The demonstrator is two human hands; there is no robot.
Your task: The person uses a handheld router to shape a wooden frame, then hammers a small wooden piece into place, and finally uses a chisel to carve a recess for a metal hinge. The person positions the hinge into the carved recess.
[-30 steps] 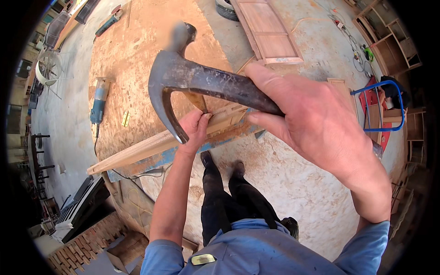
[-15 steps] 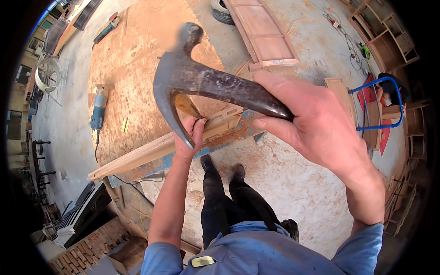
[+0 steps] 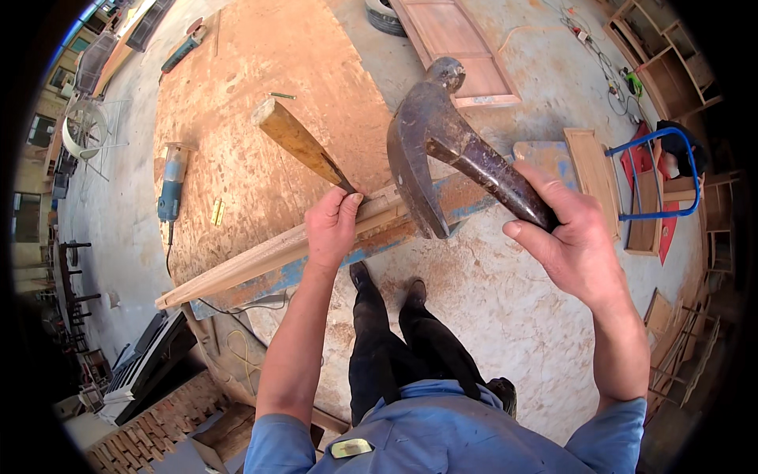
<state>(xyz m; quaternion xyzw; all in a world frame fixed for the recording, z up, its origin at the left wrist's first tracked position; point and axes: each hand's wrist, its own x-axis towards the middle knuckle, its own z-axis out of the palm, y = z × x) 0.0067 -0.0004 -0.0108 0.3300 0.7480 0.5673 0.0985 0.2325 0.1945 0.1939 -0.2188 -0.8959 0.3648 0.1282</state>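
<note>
- Currently, in the head view, the wooden rail [image 3: 257, 256] lies slantwise along the near edge of the worktop [image 3: 229, 142].
- The left hand [image 3: 333, 223] pinches the chisel [image 3: 300, 144] low down, thumb against fingers, just above the rail; the yellow handle leans beyond it. Whether the tip touches wood is hidden.
- The right hand [image 3: 580, 245] wraps the hammer [image 3: 470, 158], whose head hides the rail's right end, apart from the chisel, claw toward the person.
- An off-centre blow on that tilted handle could glance onto the left fingers.
- A slack pinch could let the blade skid along the rail.
- I see no clamp, so a hard knock might shift the rail.
- Beyond the rail, leftward, lies a blue power tool [image 3: 170, 189], well apart from both hands.
</note>
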